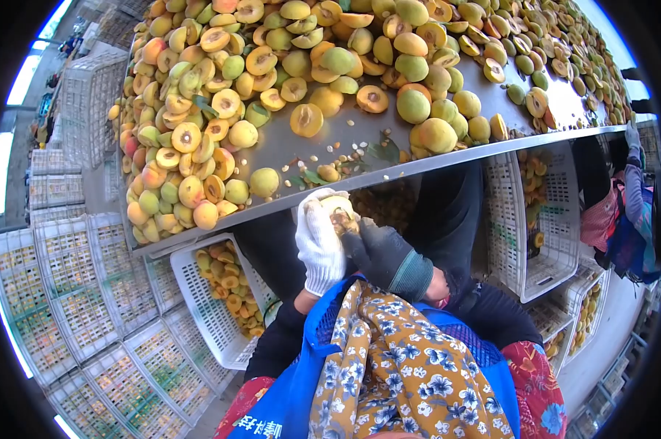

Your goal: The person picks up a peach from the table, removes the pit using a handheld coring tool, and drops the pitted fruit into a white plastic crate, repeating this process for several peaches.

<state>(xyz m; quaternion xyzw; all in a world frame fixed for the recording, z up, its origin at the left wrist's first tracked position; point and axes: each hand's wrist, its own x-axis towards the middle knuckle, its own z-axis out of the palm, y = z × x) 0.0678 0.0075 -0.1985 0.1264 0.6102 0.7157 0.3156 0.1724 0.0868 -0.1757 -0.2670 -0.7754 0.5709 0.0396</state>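
Note:
My left hand point(318, 245), in a white knit glove, is closed around an apricot point(340, 214) just in front of the metal table's edge. The fruit looks opened, with a brownish hollow facing up. Against its near right side press the fingers of my right hand point(386, 253), gloved in dark grey with a green cuff; whether they hold a tool is hidden. Beyond my hands, a large heap of whole and halved apricots point(188, 135) covers much of the steel tabletop point(272, 157). Loose pits and leaves point(312, 177) lie along the near edge.
A white crate point(188, 274) of apricot halves stands at my left, another white crate point(504, 219) at my right. Stacked crates point(74, 293) fill the far left. At the right edge a co-worker's sleeved arm point(632, 186) reaches the table.

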